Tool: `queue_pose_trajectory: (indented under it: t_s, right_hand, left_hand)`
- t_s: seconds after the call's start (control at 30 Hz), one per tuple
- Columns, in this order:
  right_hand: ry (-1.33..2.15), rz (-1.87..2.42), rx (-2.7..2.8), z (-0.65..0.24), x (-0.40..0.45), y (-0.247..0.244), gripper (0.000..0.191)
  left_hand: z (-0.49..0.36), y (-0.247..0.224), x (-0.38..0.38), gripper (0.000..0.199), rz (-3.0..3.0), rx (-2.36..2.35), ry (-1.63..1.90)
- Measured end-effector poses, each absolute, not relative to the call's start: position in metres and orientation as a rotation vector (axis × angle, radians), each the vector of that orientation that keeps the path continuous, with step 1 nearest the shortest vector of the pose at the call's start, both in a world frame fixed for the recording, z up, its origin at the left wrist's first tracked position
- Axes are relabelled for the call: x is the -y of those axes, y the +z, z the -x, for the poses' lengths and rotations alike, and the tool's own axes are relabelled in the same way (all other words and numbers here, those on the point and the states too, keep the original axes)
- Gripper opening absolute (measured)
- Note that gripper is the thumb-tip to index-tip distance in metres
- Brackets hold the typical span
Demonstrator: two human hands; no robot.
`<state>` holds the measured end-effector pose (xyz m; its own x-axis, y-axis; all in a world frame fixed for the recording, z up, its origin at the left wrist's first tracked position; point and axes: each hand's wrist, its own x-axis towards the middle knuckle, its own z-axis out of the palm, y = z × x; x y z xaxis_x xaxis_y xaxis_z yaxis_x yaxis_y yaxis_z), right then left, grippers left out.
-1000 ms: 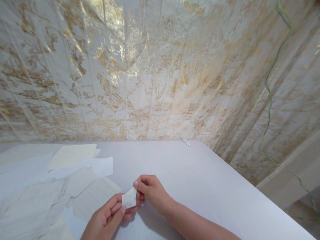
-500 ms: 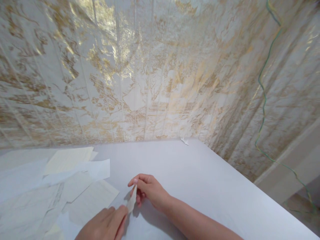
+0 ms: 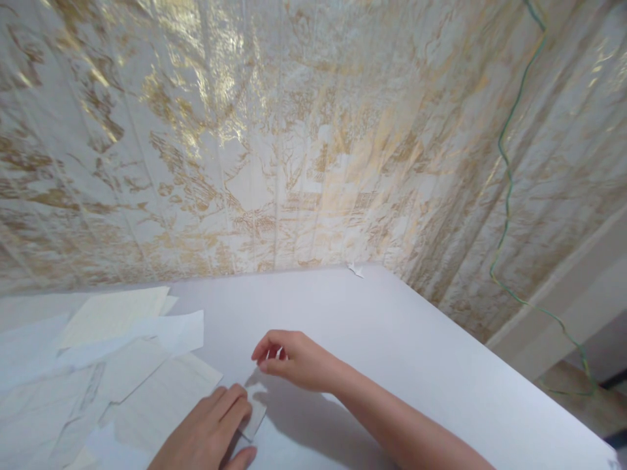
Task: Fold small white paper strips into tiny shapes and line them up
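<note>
A small piece of pale paper [image 3: 255, 416] lies on the white table, partly under the fingers of my left hand [image 3: 208, 424]. That hand is spread over it, its thumb apart from the fingers. Just above and to the right, my right hand [image 3: 289, 359] hovers over the table with curled fingers and a gap between thumb and fingertips; nothing shows in it. Overlapping sheets of paper [image 3: 161, 391] spread across the left side, close to my left hand.
Behind the white table [image 3: 313, 300] rises a wall with a gold-patterned covering [image 3: 264, 163]. A small torn scrap [image 3: 356, 269] rests at the table's back edge. A green cord [image 3: 508, 189] hangs down on the right, beyond the table's edge.
My right hand has let go of the small paper and lifted slightly. The paper, upright between both hands before, now lies lower under my left fingers, which have spread.
</note>
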<state>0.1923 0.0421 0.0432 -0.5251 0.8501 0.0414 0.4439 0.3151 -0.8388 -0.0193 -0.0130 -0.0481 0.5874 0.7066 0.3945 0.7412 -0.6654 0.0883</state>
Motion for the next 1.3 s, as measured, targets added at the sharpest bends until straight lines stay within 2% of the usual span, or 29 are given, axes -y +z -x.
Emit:
queue_pose_trajectory:
  t_s: [0.13,0.23,0.37,0.43,0.5,0.6,0.93,1.03,1.17,1.3]
  right_hand:
    - [0.923,1.040,2.614,-0.196,-0.033,0.047,0.015]
    - [0.724,0.969,2.780,-0.196,-0.027,0.043,0.019]
    - [0.627,0.929,2.823,-0.197,-0.021,0.035,0.022]
    - [0.596,0.891,2.824,-0.198,-0.019,0.032,0.024]
    - [0.580,0.858,2.821,-0.199,-0.017,0.031,0.026]
    - [0.591,0.809,2.819,-0.199,-0.017,0.031,0.027]
    - [0.538,0.757,2.687,-0.200,-0.021,0.018,0.003]
    - [0.537,0.795,2.638,-0.197,-0.020,0.014,0.010]
    - [0.563,0.891,2.575,-0.192,-0.018,0.012,0.008]
    - [0.588,0.940,2.534,-0.192,-0.019,0.012,0.005]
  left_hand:
    - [0.017,-0.019,0.015,0.027,2.928,1.501,-0.502]
    - [0.010,0.000,0.015,0.013,2.991,1.666,-0.424]
    - [0.011,-0.005,0.011,0.006,2.933,1.463,-0.514]
    - [0.014,-0.014,0.010,0.013,2.808,1.185,-0.577]
    - [0.018,-0.022,0.011,0.030,2.683,0.975,-0.612]
    - [0.019,-0.024,0.014,0.043,2.590,0.943,-0.699]
    - [0.017,0.000,0.021,0.016,2.684,0.992,-0.763]
    - [0.015,-0.001,0.020,0.006,2.786,1.130,-0.716]
    - [0.009,-0.002,0.016,0.008,2.853,1.316,-0.731]
    - [0.003,-0.004,0.010,0.013,2.864,1.295,-0.827]
